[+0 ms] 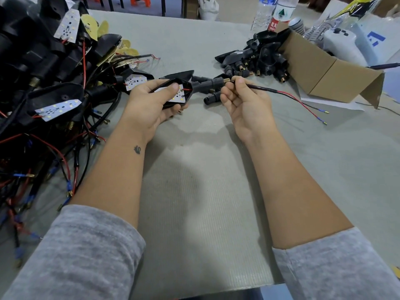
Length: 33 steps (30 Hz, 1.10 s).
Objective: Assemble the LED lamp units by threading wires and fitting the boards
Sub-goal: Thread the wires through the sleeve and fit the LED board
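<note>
My left hand grips a black lamp housing with a white LED board lying in it; my thumb presses on the board. The housing's black stem points right and ends in a brass thread. My right hand pinches the black sleeved wire just where it leaves the stem. The wire's red and black leads trail right across the table to small blue-tipped terminals.
A large heap of wired lamp units fills the left side. Several empty black housings lie at the back right beside an open cardboard box. Water bottles stand behind. A loose black stem lies under my hands.
</note>
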Motion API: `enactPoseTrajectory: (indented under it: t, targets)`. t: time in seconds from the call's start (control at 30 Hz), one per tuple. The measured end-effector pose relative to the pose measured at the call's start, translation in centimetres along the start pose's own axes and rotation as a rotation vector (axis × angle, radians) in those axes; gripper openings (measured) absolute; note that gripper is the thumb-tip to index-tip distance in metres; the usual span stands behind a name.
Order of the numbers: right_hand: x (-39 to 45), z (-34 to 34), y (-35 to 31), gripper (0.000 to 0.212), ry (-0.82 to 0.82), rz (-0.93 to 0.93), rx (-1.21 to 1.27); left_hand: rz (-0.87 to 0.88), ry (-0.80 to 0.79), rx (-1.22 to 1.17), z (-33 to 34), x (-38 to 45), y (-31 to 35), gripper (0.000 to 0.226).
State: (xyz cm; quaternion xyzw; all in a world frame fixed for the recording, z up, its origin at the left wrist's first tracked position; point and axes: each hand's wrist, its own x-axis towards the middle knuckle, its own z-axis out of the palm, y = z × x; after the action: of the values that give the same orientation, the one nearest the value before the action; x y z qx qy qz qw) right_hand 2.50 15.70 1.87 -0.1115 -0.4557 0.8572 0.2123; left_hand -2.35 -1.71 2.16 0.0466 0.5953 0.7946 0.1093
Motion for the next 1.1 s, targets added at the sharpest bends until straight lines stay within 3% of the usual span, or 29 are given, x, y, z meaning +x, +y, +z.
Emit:
enactPoseTrajectory:
  t: [0.23, 0.43, 0.57, 0.8, 1.1]
  targets:
    - [0.16, -0.45, -0.09, 0.018, -0.009, 0.014, -0.157, -0.002, -0.005, -0.014, -0.22, -0.1, -0.06, 0.003]
    - [0.21, -0.55, -0.2, 0.016, 0.037, 0.047, -0.05, -0.017, -0.112, -0.067, -0.14, -0.25, 0.06, 0.015]
    - [0.18, -0.43, 0.0, 0.01, 0.023, 0.036, -0.065, -0.024, -0.134, -0.084, -0.17, -0.27, 0.09, 0.011]
    - [0.31, -0.26, -0.12, 0.023, 0.098, 0.095, 0.086, -0.016, -0.114, -0.014, -0.08, -0.25, 0.13, 0.008]
    - [0.07, -0.17, 0.37, 0.021, 0.103, 0.015, -0.094, 0.001, -0.117, 0.057, 0.05, -0.54, 0.17, 0.012]
